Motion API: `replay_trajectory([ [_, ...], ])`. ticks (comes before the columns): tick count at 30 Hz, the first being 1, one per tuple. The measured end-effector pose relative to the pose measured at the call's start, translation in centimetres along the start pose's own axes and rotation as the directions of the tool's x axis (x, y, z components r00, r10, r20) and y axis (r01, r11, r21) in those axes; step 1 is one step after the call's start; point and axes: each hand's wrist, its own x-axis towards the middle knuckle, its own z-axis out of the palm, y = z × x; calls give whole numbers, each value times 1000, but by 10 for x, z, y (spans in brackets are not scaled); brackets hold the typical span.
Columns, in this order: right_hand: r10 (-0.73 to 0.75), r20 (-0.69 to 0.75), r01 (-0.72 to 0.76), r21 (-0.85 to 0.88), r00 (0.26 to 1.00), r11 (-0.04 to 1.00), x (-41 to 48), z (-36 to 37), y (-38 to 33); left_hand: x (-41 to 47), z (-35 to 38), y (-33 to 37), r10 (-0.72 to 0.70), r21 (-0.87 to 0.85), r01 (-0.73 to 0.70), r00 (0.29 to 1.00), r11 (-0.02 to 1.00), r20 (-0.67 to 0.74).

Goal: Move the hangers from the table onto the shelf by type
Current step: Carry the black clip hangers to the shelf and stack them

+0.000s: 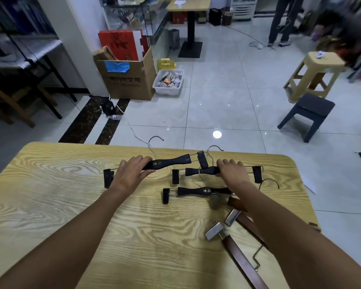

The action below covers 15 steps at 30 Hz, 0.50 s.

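- The fingers (141, 159) of the left hand (131, 172) curl round the bar of the far black hanger (169, 162), thumb on the near side; a firm grip, probably for lifting
- The fingers (227, 163) of the right hand (232, 172) bend over the middle black hanger (200, 171); it seems gripped too
- Both hangers are at the far side of the worktop (71, 195); a third black hanger (192, 191) lies nearer, untouched
- The brown hangers (244, 261) lie apart at the right; I judge that the black ones are taken together because the sorting is by type
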Motion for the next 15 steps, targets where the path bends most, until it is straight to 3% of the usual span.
replay_trajectory([
  [5, -43, -105, 30, -121, 993, 992, -10, -27, 7, -9, -21, 8, 15, 9, -14, 999, 1000, -38],
  [15, 90, -196, -119, -140, 976, 983, -44, -100, 15, -36, -89, 18, 43, 37, -38, 987, 999, -153],
])
